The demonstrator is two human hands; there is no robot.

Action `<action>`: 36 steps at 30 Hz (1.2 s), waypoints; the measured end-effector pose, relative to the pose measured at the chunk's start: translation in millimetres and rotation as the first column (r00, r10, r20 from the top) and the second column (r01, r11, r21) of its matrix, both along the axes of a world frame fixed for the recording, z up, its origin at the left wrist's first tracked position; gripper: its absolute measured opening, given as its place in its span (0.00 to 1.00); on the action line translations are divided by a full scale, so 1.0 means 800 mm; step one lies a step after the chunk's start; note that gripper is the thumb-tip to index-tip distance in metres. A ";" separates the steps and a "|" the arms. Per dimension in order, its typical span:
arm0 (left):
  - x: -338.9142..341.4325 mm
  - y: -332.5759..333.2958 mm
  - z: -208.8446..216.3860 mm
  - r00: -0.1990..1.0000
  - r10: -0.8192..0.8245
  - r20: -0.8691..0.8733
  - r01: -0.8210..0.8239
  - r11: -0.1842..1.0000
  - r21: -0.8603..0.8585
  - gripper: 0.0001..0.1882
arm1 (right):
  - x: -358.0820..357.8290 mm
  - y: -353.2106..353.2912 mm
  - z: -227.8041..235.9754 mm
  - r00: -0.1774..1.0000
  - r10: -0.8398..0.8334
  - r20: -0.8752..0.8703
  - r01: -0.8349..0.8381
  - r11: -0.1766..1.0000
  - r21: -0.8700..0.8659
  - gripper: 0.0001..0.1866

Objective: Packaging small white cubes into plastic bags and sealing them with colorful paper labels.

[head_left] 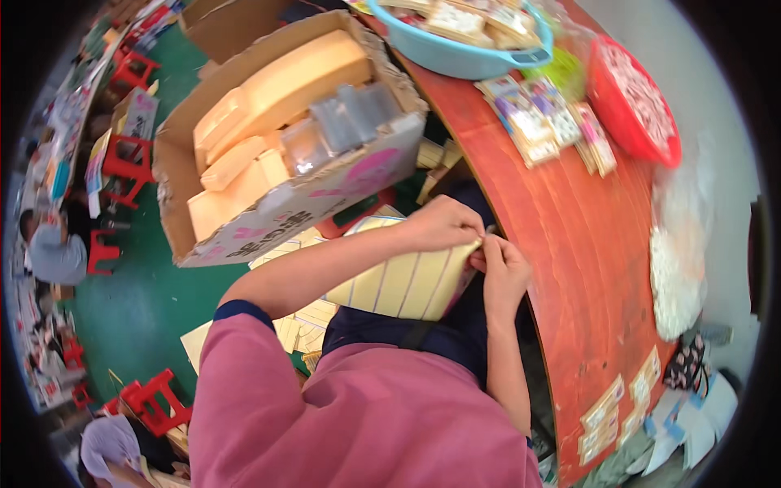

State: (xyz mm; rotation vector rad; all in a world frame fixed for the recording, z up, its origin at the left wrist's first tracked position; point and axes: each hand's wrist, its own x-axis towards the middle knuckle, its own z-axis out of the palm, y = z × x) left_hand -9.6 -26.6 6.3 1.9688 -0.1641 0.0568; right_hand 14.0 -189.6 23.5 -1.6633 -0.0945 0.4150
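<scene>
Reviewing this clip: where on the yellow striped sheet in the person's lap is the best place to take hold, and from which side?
Probably the upper right corner of the yellow striped sheet, approached from the right, table side. The sheet lies flat and thin across the lap, so only an edge can be pinched; the left hand and right hand already meet at that corner.

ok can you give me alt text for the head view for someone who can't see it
Seen from above, a person's left hand and right hand pinch the edge of a yellow lined sheet held over their lap beside a red wooden table. A cardboard box of yellow pads sits to the left; a blue basin stands on the table.
</scene>
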 end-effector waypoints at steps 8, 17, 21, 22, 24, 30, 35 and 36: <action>-0.009 -0.007 0.006 0.992 0.089 0.088 -0.095 0.993 0.065 0.09 | 0.004 0.003 0.010 0.982 0.144 0.126 -0.120 0.977 -0.179 0.10; -0.003 0.000 -0.005 0.991 0.044 0.129 -0.054 0.996 0.075 0.09 | 0.014 0.010 -0.004 0.926 0.146 0.348 -0.016 0.936 -0.351 0.07; -0.008 0.003 0.014 0.984 0.087 -0.153 -0.098 0.993 -0.068 0.09 | 0.010 0.009 -0.020 0.920 0.085 0.381 0.040 0.950 -0.308 0.06; -0.006 0.004 0.011 0.979 0.089 -0.182 -0.107 0.990 -0.088 0.10 | 0.008 0.005 -0.018 0.938 0.060 0.341 0.056 0.946 -0.320 0.06; -0.005 0.010 0.003 0.963 0.119 -0.243 -0.134 0.990 -0.043 0.11 | 0.003 -0.008 -0.020 0.918 0.087 0.386 0.061 0.933 -0.355 0.05; -0.001 0.014 -0.018 0.882 0.104 -0.460 -0.223 0.952 -0.210 0.12 | -0.001 -0.026 -0.024 0.769 0.155 0.620 -0.035 0.979 -0.202 0.10; 0.010 0.004 -0.005 0.900 -0.050 -0.433 -0.097 0.945 -0.312 0.14 | 0.019 -0.023 -0.014 0.386 0.467 0.796 0.057 0.849 -0.526 0.15; 0.013 0.002 -0.008 0.929 -0.085 -0.359 -0.039 0.945 -0.324 0.14 | 0.019 -0.024 -0.023 0.374 0.446 0.813 0.086 0.856 -0.509 0.15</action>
